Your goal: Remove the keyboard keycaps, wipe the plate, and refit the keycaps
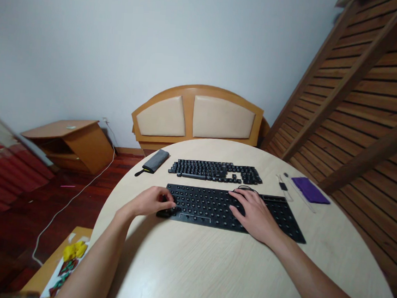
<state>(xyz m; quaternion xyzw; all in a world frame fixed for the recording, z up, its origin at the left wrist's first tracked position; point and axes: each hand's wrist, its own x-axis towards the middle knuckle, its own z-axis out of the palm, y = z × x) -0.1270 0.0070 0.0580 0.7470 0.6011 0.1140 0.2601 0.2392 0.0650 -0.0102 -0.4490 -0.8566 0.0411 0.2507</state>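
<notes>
A black keyboard base with its key switches mostly bare lies across the table before me. At its lower left corner, where a few black keycaps sit, my left hand is pinched, thumb and forefinger together; whatever is between the tips is too small and dark to make out. My right hand rests over the right-middle part of the base, palm down with fingers apart. Behind the base, loose black keycaps are laid out in keyboard order, with a gap toward the right.
A grey pouch lies left of the keycaps. On the right are a purple cloth pouch and a small black piece with a thin cord. A coiled black cable shows behind the base. The round table has a curved edge.
</notes>
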